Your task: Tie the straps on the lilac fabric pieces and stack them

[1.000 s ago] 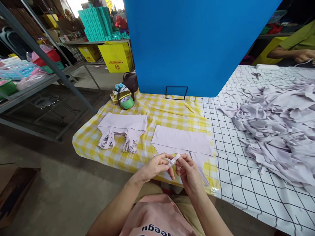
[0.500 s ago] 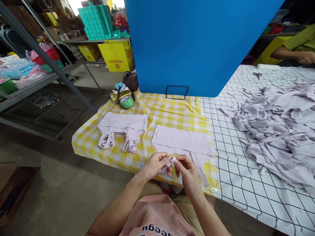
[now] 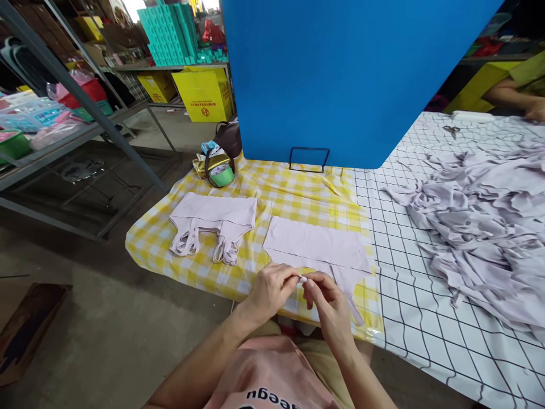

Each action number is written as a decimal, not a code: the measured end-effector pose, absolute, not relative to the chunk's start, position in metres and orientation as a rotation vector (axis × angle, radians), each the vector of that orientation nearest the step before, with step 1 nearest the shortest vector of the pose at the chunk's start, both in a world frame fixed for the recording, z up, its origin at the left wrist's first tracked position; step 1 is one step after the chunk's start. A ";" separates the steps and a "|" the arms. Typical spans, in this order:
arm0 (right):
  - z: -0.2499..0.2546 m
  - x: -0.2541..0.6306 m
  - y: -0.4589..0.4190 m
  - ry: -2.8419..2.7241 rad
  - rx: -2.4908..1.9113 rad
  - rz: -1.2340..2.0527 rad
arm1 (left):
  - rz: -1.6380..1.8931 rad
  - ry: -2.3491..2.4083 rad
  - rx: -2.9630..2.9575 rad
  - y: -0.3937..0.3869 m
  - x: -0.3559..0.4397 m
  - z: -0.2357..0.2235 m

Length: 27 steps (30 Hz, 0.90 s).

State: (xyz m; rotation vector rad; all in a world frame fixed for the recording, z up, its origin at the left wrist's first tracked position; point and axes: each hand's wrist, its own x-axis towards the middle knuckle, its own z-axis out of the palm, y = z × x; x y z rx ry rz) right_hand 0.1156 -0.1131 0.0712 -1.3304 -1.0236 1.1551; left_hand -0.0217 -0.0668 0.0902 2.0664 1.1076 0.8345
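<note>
Between the fingertips of my left hand and my right hand is a pale lilac fabric strap. Both hands are closed in a pinch on it, just above the near edge of the table. Right behind them a pale lilac strappy top lies flat, with one strap trailing to the right of my right hand. To the left rests a stack of similar folded tops, their straps pointing toward me. My fingers hide most of the held strap.
A yellow checked cloth covers the table. Behind it stands a large blue board with a black wire stand. A green tape roll sits at the back left. Lilac garments are heaped on the right; a person's arm shows beyond.
My left hand has turned over more, knuckles up, and its fingers have closed further round the strap. Less of the strap shows. The garments on the table stay where they were.
</note>
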 end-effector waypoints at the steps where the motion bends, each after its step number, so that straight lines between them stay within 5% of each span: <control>1: 0.072 0.115 -0.114 -1.013 -1.320 1.159 | 0.897 1.092 2.192 -0.067 -0.021 0.088; 16: 0.076 0.112 -0.112 -0.777 -1.220 1.475 | 1.267 1.029 2.553 -0.069 -0.022 0.079; 27: 0.079 0.118 -0.102 -1.079 -1.393 1.273 | 0.697 1.022 1.557 -0.070 -0.020 0.089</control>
